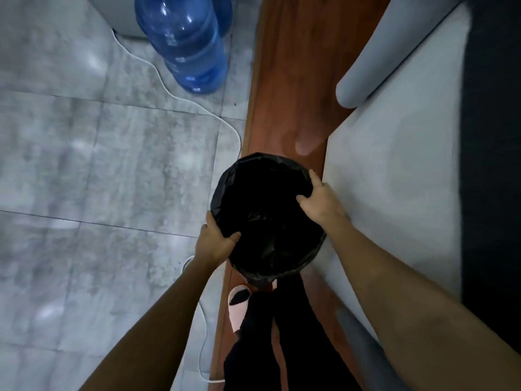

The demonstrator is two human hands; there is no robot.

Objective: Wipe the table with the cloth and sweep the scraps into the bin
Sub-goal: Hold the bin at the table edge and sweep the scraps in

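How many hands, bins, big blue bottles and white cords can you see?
Hands: 2, left hand and right hand
Bins: 1, bin
Blue bottles: 1 fully visible, blue bottle
White cords: 1, white cord
Total: 5

I grip the bin (pixel 267 213), lined with a black bag, by its rim: my left hand (pixel 215 241) on the near left edge, my right hand (pixel 321 200) on the right edge. A blue water bottle (pixel 186 43) stands far left on the grey tiles.
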